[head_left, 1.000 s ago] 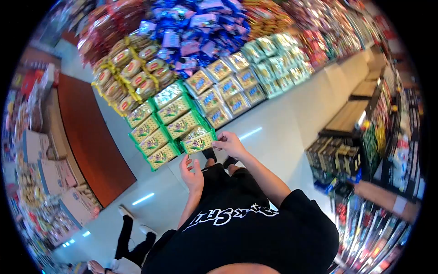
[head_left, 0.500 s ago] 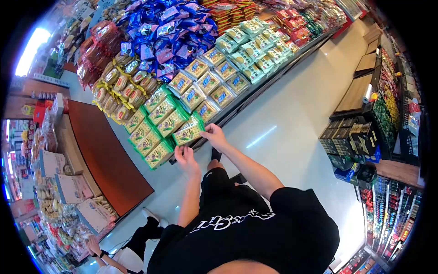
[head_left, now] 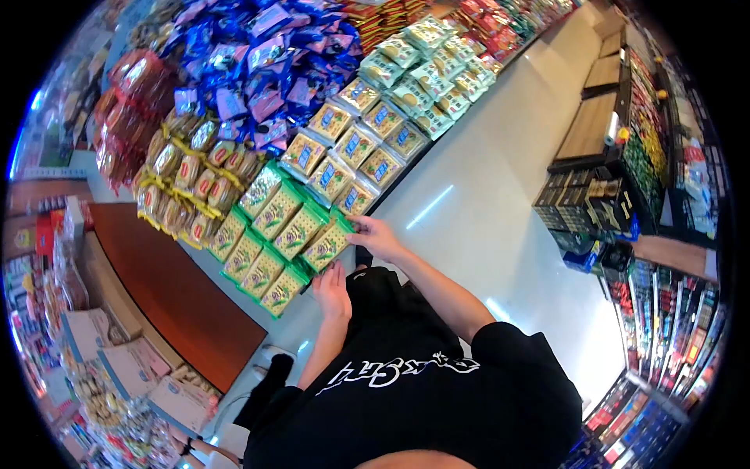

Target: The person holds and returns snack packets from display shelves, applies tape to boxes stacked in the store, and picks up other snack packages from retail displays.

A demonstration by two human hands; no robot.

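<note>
Several green-edged cracker packs [head_left: 262, 272] lie in rows at the near corner of the display. At the right end of the front row is one green pack [head_left: 326, 245]. My right hand [head_left: 375, 237] has its thumb and fingers on that pack's right end. Just below the same pack, my left hand [head_left: 331, 291] is raised with its fingers close together at the pack's lower edge. Whether the left fingers press on it cannot be made out. Clear-wrapped cracker packs [head_left: 355, 147] sit directly behind the green ones.
Blue packets [head_left: 266, 59], pale green packets [head_left: 414, 92] and yellow-tied bags [head_left: 187, 173] fill the display. A brown counter [head_left: 180, 289] stands at left. Black boxes [head_left: 584, 205] are stacked at right. Another person's dark-clad leg [head_left: 269, 387] shows at lower left.
The view has shifted over the display. The left hand's fingers, spread before, are closer together and nearer the end pack. The right hand stays on that pack.
</note>
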